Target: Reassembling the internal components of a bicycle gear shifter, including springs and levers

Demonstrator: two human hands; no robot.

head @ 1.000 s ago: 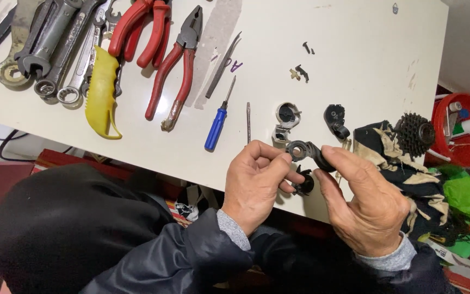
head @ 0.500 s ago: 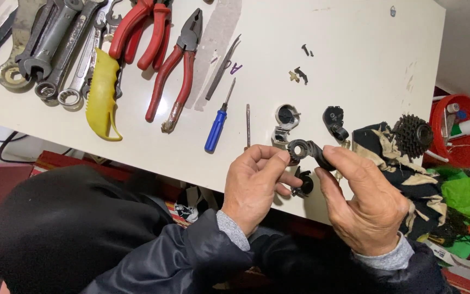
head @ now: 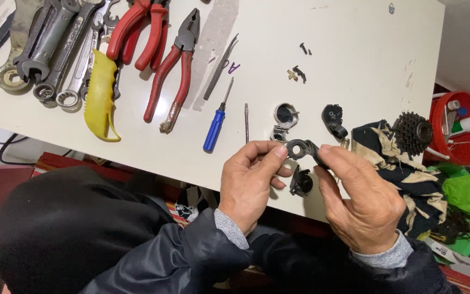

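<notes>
Now, part in hand: a small black ring-ended plastic part [head: 300,148] sits at centre-right of the frame, just over the near edge of the white bench [head: 354,49]
Left hand: the left hand [head: 251,182] pinches the part's ringed end between thumb and forefinger, other fingers curled
Right hand: the right hand [head: 363,198] grips the opposite end with its fingertips, thumb hidden behind the part
Long axis: the part runs roughly left to right across the frame, bridging the two hands, both equally near
Below it: a second black fitting [head: 301,184] lies on the bench edge between the hands, just under the held part
Nearby: a silver round housing [head: 285,115] and a blue screwdriver [head: 216,122] lie above and to the left
</notes>
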